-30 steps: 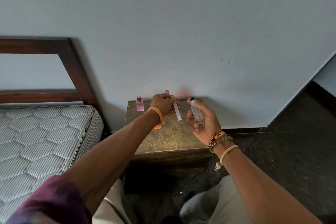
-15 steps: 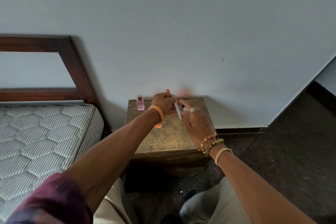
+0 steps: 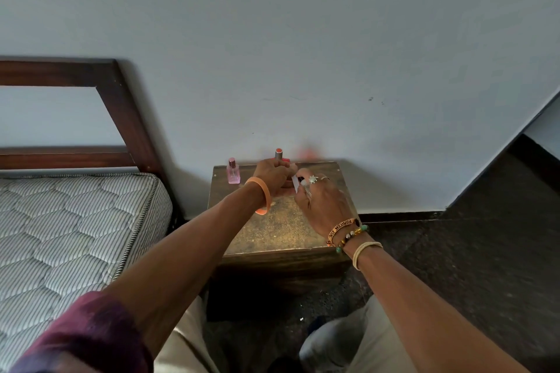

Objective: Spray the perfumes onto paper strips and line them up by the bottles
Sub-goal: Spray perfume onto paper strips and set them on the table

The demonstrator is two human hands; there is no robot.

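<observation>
On the small wooden bedside table (image 3: 281,230) a pink square perfume bottle (image 3: 233,172) stands at the back left. A bottle with an orange-red cap (image 3: 278,153) stands behind my left hand. My left hand (image 3: 272,174) pinches a white paper strip (image 3: 295,183). My right hand (image 3: 321,203), palm down, is closed around a clear spray bottle; only its dark nozzle (image 3: 300,179) shows, right against the strip. The two hands touch over the back of the table.
A mattress (image 3: 69,236) with a dark wooden headboard (image 3: 127,118) lies on the left. The table stands against a pale wall. Dark speckled floor (image 3: 472,266) spreads to the right. My knees are below the table's front edge.
My right hand turned over from palm-up with the clear bottle in plain view and moved left and forward to the strip. The bottle is now mostly hidden. My left hand stayed in place.
</observation>
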